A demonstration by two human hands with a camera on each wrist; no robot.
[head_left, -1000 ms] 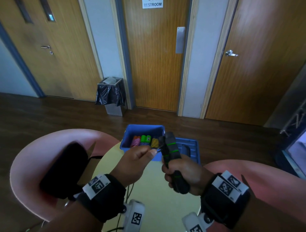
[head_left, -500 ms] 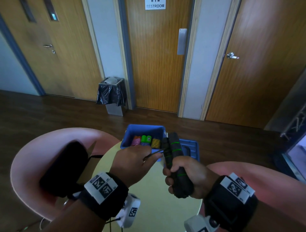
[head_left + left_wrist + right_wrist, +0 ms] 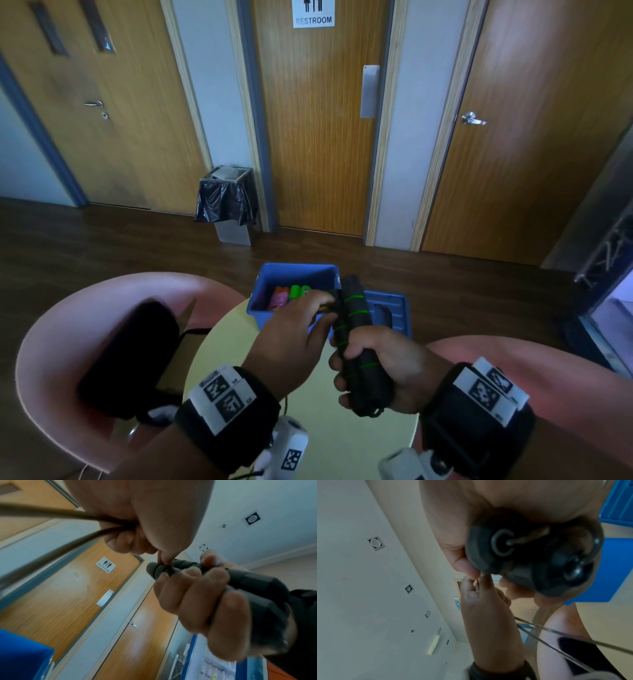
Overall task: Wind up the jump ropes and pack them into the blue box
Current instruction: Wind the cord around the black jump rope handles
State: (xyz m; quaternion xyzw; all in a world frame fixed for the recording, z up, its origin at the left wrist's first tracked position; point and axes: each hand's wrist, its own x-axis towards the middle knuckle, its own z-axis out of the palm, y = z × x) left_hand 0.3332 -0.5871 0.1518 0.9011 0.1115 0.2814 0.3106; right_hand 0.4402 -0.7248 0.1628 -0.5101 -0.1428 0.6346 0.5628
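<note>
My right hand (image 3: pixel 383 359) grips the two black jump-rope handles (image 3: pixel 354 308) together, upright, over the yellow table (image 3: pixel 329 442). Thin green cord (image 3: pixel 357 296) is wound round them in several turns. My left hand (image 3: pixel 308 318) pinches the cord right against the handles' upper part; in the left wrist view two strands of cord (image 3: pixel 51 513) run out of its curled fingers (image 3: pixel 123 540). The handles' butt ends (image 3: pixel 505 545) fill the right wrist view. The blue box (image 3: pixel 270 284) stands open behind my hands, with several coloured wound ropes (image 3: pixel 291 294) inside.
The blue lid (image 3: pixel 394 308) lies flat to the right of the box. Pink chairs stand on the left (image 3: pixel 61 342) and the right (image 3: pixel 565 370); a black bag (image 3: pixel 130 359) sits on the left one. A bin (image 3: pixel 227 209) stands by the restroom door.
My left hand has moved right with the cord, from a little apart to right against the handles. My right hand has held the handles in about the same spot.
</note>
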